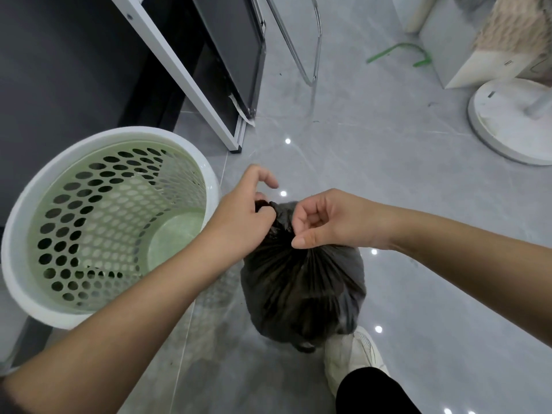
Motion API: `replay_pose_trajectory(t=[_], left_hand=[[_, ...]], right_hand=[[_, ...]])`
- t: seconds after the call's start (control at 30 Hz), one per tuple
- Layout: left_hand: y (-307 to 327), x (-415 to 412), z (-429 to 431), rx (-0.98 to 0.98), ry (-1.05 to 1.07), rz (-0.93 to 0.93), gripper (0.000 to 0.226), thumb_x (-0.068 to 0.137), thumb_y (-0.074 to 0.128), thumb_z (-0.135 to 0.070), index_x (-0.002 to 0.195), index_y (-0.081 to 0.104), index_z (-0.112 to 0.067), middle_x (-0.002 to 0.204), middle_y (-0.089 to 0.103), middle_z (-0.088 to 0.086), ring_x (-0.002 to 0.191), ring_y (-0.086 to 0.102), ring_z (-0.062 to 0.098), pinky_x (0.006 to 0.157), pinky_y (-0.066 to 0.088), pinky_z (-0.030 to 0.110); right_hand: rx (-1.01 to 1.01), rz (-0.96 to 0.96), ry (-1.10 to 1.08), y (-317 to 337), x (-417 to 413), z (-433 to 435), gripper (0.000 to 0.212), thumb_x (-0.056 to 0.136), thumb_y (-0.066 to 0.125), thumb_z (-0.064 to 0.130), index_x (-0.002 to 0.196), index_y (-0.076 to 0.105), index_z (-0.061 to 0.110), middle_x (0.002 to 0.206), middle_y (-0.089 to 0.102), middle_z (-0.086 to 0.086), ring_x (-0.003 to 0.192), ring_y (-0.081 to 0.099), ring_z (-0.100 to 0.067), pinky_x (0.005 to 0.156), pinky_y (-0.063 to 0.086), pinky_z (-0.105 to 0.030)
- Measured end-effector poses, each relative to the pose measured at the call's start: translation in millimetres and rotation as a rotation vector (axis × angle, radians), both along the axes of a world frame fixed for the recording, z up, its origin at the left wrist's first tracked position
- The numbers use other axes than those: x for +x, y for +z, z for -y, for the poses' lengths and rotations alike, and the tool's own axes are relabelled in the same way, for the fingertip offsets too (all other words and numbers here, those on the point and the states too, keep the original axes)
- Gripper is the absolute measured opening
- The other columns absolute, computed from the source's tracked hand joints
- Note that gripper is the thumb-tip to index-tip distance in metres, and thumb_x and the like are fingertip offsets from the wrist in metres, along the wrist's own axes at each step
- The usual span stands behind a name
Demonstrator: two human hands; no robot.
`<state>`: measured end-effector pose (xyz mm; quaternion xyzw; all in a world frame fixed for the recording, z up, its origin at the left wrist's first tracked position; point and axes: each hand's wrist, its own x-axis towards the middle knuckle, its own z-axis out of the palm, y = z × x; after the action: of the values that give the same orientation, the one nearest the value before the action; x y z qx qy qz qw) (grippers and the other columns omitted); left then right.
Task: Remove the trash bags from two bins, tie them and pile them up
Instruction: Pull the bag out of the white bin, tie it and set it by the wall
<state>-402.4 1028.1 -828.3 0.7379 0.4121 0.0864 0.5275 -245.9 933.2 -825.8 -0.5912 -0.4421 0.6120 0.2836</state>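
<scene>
Over grey floor, left hand and right hand pinch trash bag, neck half-hidden.

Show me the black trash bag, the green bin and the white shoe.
black trash bag (301, 282), head view, bulging side
green bin (119, 137), head view, white rim
white shoe (355, 348), head view, toe end

Tally, kind by kind

One black trash bag, one perforated bin, two hands (the left hand and the right hand), one pale shoe, one black trouser leg, one round white base, one bent green strip.
</scene>
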Motion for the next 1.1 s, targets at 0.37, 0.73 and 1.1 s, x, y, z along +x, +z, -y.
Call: replay_pose_trajectory(t=[0.37,0.73,1.1], left_hand=[[2,-11,5,-0.797,0.227,0.403,0.038,0.091,0.038,0.007,0.111,0.067,-0.007,0.069,0.056,0.014,0.037,0.042,0.008,0.054,0.052,0.022],[-17,-14,9,0.910,-0.530,-0.164,0.013,0.075,0.069,-0.003,0.078,0.060,-0.012,0.069,0.052,0.000,0.063,0.053,0.022,0.051,0.040,0.028],[-10,-15,21,-0.234,-0.153,-0.117,0.037,0.099,0.039,-0.021,0.063,0.044,-0.013,0.034,0.036,-0.009,0.030,0.033,0.006,0.047,0.038,0.026]], right_hand=[[0.045,0.132,-0.200,-11,-2,-1,0.013,0.081,0.072,0.017,0.082,0.070,0.005,0.086,0.070,-0.018,0.078,0.059,-0.011,0.077,0.047,-0.023],[0.036,0.380,-0.121,-10,-11,-5,0.010,0.083,0.070,0.023,0.088,0.076,0.018,0.088,0.074,0.003,0.088,0.067,-0.009,0.086,0.050,-0.022],[0.347,1.044,-0.007,-8,-14,5,0.014,0.085,0.059,0.025,0.086,0.071,0.019,0.088,0.062,0.003,0.074,0.055,-0.017,0.067,0.050,-0.036]])
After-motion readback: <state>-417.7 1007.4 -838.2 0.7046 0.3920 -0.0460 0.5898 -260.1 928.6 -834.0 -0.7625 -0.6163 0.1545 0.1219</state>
